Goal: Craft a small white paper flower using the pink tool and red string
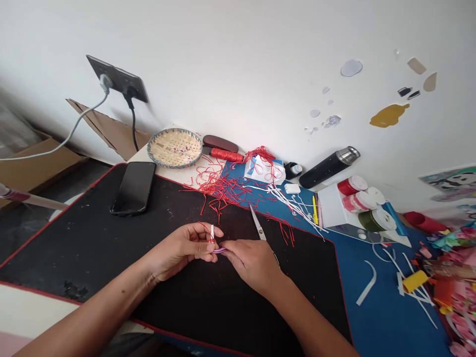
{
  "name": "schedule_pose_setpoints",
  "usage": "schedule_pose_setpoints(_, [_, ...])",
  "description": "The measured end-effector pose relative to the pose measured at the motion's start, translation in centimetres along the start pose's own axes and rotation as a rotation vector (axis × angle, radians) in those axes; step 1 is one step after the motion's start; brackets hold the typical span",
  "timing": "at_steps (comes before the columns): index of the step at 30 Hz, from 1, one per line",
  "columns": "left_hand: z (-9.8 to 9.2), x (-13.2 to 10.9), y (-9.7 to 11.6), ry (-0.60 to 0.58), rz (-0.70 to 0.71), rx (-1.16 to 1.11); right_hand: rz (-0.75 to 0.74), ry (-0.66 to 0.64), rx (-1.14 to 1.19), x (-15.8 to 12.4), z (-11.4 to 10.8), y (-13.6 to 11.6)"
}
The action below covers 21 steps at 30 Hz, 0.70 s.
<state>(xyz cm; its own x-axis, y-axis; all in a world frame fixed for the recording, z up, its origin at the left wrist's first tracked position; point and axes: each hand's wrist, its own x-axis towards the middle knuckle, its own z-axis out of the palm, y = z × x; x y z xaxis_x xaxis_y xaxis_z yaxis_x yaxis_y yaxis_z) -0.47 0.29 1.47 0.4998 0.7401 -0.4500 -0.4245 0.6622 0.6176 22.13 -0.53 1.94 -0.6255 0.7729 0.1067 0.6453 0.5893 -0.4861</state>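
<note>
My left hand (193,243) is closed in a pinch on a short white strip (212,231) that stands upright between thumb and fingers. Red thread crosses the strip near its lower end. A thin pink-purple band (220,250) spans the small gap between both hands. The fingers of my right hand (251,260) close on that band's right end, and they hide part of it. Scissors (259,228) lie just behind my right hand, one blade pointing away and the handles mostly covered by the hand. Both hands are over the black mat (178,312).
Behind the mat lie cut red threads (223,191), a red thread spool (226,155), white cords (293,203) and a woven basket (174,148). A phone (134,188) rests at left. A black flask (329,166) and ribbon rolls (359,202) stand at right.
</note>
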Motion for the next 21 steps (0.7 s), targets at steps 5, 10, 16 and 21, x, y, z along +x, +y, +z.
schedule_pose_setpoints(5, [-0.2,0.1,0.2,-0.011,-0.009,-0.026,0.050,-0.009,0.111,-0.1,-0.4,-0.4])
schedule_pose_setpoints(10, [-0.4,0.2,0.0,-0.011,0.005,-0.010,0.163,-0.001,0.344,0.0,-0.6,-0.9])
schedule_pose_setpoints(16, [-0.2,0.5,-0.3,-0.018,0.070,0.022,0.309,-0.052,0.477,0.0,-0.5,-1.5])
schedule_pose_setpoints(21, [-0.2,0.7,-0.3,-0.004,0.084,0.027,0.393,-0.120,0.612,0.0,-0.5,-1.8])
